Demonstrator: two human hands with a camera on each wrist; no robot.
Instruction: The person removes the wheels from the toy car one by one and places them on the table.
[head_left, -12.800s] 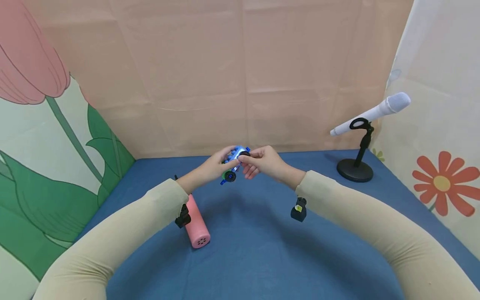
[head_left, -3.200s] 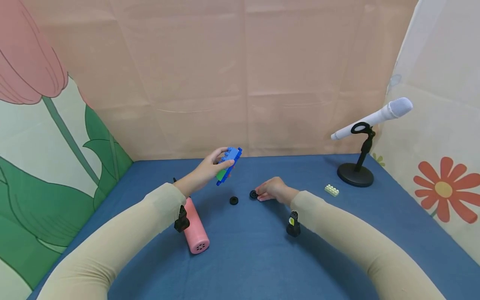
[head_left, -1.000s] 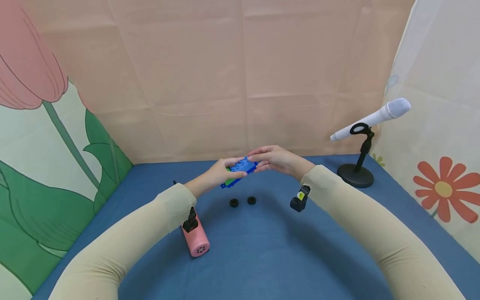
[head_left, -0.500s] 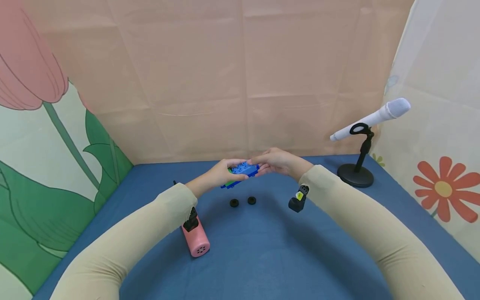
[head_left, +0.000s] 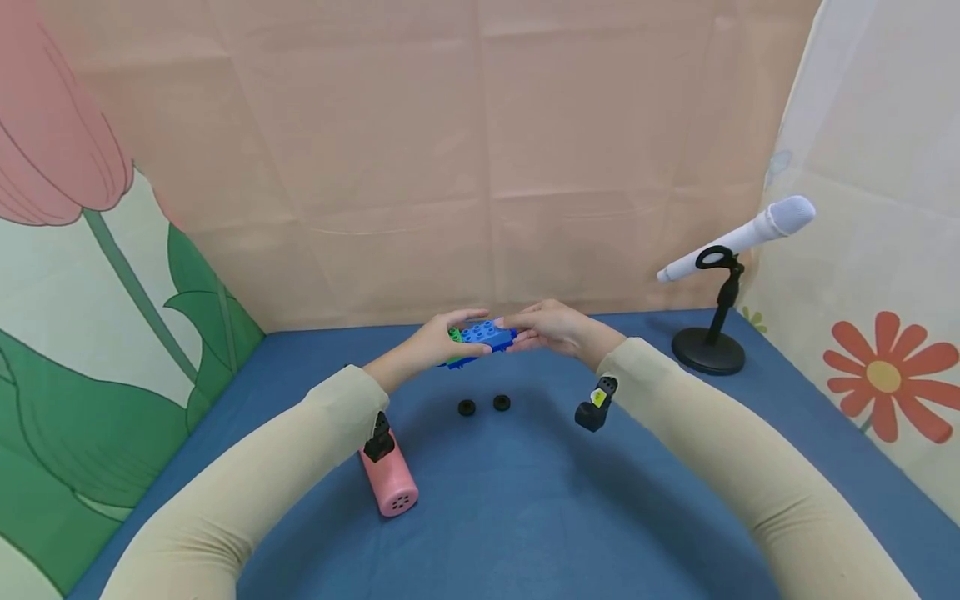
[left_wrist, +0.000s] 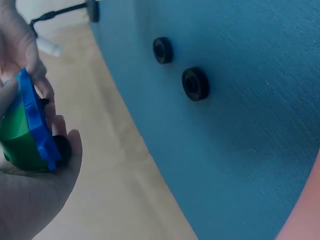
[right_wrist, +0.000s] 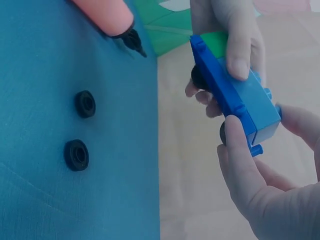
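Note:
A toy car (head_left: 486,335) of blue and green building bricks on a blue base is held above the table between both hands. My left hand (head_left: 431,342) grips its green end, thumb along the side of the blue brick. My right hand (head_left: 558,327) pinches the blue end between thumb and fingers, as the right wrist view shows. Black wheels show on the car's far underside there. Two loose black wheels, one (head_left: 467,407) on the left and one (head_left: 502,402) on the right, lie on the table below the hands.
A pink cylinder (head_left: 393,487) with holes in its end lies under the left forearm; its dark pointed tip (right_wrist: 132,41) shows in the right wrist view. A white microphone (head_left: 738,237) sits on a black stand (head_left: 708,350) at the back right of the blue-covered table (head_left: 510,525).
Earlier, the car had wheels on its near side; two wheels now lie on the table. The right hand has left them and returned to the car. A pale brick is out of sight.

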